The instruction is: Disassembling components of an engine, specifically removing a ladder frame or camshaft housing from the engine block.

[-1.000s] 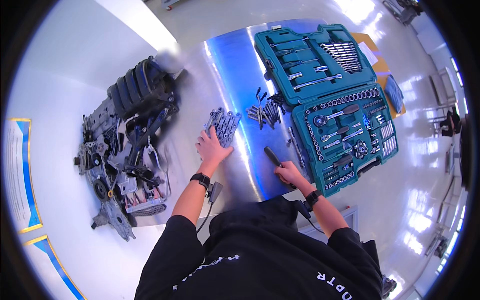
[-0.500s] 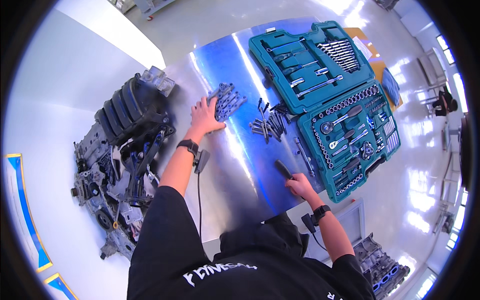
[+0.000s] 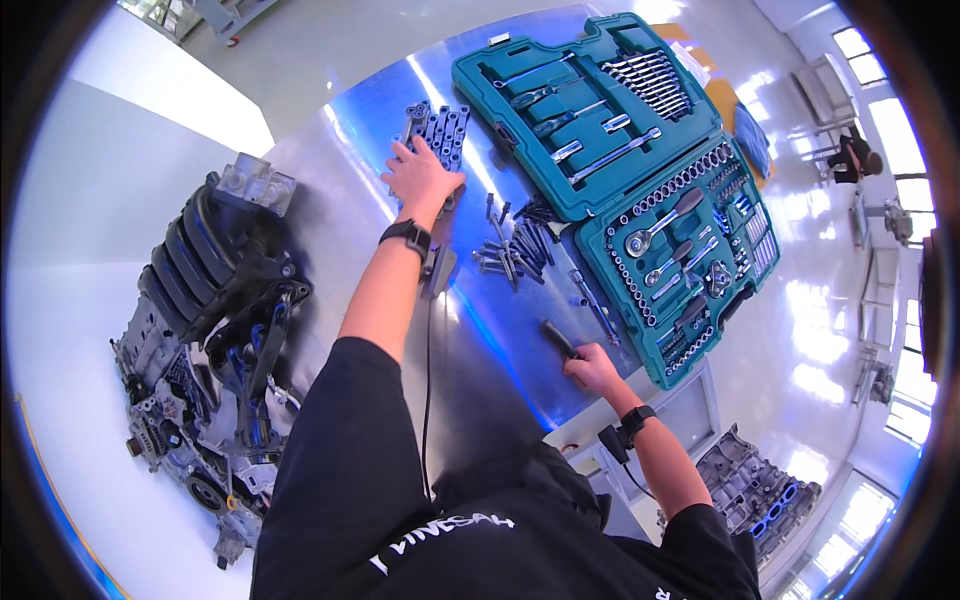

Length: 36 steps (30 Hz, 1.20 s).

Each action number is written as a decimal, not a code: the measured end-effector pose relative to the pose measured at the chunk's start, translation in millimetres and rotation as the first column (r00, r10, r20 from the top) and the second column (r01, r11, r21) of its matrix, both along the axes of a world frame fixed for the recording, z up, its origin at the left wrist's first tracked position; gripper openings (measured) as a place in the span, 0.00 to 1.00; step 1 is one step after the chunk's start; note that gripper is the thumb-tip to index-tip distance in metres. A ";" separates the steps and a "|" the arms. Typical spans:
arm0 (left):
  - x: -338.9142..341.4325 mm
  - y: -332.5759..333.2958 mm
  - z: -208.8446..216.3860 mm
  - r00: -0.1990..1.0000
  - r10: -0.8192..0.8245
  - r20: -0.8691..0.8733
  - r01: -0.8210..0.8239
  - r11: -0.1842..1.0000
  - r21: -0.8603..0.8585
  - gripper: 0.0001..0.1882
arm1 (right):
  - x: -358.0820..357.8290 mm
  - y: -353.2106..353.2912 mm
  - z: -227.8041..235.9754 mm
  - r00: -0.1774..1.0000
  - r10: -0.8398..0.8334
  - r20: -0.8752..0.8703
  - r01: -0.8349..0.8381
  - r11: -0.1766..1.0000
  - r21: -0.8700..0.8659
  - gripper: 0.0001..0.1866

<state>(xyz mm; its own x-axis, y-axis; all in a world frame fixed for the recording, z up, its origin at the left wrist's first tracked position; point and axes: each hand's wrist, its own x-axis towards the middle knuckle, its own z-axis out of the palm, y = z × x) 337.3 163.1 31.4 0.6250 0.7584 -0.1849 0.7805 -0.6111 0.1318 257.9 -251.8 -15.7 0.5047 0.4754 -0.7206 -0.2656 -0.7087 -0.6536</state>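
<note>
My left hand lies with its fingers spread over a cluster of grey metal caps with round holes, touching their near side. The caps stand close together in rows on the metal table, partly hidden under the hand. Closed round a black-handled tool, my right hand rests low over the table's near right side. The handle points up and to the left; the tool's other end is hidden. Between the hands lies a loose pile of dark bolts.
A green tool case lies open along the right, full of sockets, ratchets and wrenches. Beside it lies a long extension bar. An engine with a black intake manifold stands left, and an engine block lower right.
My left hand has pushed the metal caps farther away across the table, apart from the bolt pile. My right hand keeps its hold on the tool. The whole view has shifted somewhat.
</note>
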 end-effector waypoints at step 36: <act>84.9 -29.7 -13.6 0.868 0.490 0.085 -0.411 0.803 -0.433 0.43 | 4.6 6.5 18.0 0.990 0.029 0.141 -0.024 0.999 -0.040 0.12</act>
<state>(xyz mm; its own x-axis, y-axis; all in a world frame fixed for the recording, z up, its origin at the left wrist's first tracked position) 422.2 133.3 17.8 0.2827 0.8521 -0.4406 0.8911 -0.0632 0.4494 262.5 -245.4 2.2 0.5908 0.4634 -0.6604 -0.1530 -0.7394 -0.6557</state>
